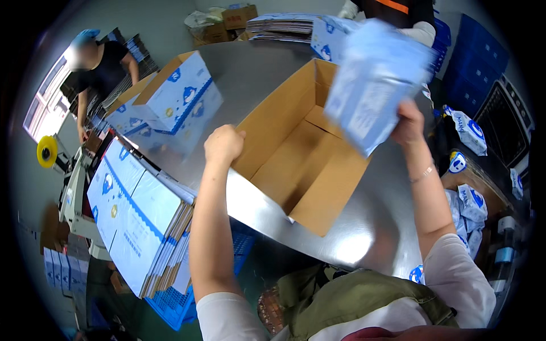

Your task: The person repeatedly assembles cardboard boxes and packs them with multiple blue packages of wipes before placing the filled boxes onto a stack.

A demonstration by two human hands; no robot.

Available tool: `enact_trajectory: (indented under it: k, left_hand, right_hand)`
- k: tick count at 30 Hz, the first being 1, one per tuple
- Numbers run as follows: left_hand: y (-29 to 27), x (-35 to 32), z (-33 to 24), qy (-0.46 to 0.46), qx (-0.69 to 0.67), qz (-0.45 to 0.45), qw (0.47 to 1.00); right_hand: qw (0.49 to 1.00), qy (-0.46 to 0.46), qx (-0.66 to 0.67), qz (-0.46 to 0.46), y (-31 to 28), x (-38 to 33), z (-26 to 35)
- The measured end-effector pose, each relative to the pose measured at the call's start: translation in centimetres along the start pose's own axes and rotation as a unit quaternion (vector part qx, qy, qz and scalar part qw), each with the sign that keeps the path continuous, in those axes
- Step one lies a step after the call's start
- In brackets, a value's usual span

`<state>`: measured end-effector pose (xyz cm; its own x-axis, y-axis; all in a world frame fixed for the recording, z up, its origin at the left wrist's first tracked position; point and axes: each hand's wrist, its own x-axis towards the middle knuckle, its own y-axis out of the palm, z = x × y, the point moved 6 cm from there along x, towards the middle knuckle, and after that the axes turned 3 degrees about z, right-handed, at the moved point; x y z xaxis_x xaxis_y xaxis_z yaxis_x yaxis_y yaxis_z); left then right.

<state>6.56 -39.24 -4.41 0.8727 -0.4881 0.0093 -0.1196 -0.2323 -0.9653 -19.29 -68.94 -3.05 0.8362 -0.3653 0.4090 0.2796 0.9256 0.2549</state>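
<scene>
An open cardboard box [280, 126], brown inside, stands on the metal table in front of me. Its visible inside holds nothing. My left hand [224, 144] is closed over the top edge of the box's left wall. Above the box's right side, my right hand [408, 121] grips a blue-and-white packet [376, 85] by its lower right part. Motion smears the packet, and its far side is hidden. It is held tilted, above the box's right wall.
Flattened blue-and-white cartons [128, 219] are stacked at left on a blue crate [176, 310]. Open printed boxes [179, 99] stand farther back on the metal table [242, 62]. White-and-blue packs [467, 132] lie at right on a conveyor. Co-workers [105, 65] stand at far left and far right.
</scene>
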Motion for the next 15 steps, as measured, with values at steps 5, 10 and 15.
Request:
enact_trajectory:
  k: [5,10,15]
  left_hand:
    - [-0.1,-0.2,2.2,-0.015,-0.056,-0.004,0.998]
    - [0.0,-0.4,2.0,0.055,0.060,0.005,0.997]
    - [0.1,4.0,4.3,0.078,0.145,-0.019,0.986]
  right_hand:
    - [0.792,0.170,-0.450,0.376,18.1,-2.0,-13.4]
    - [0.794,-0.007,-0.535,0.288,18.8,-5.9,-9.2]
    - [0.790,-0.107,-0.601,-0.057,4.9,-12.0,-3.7]
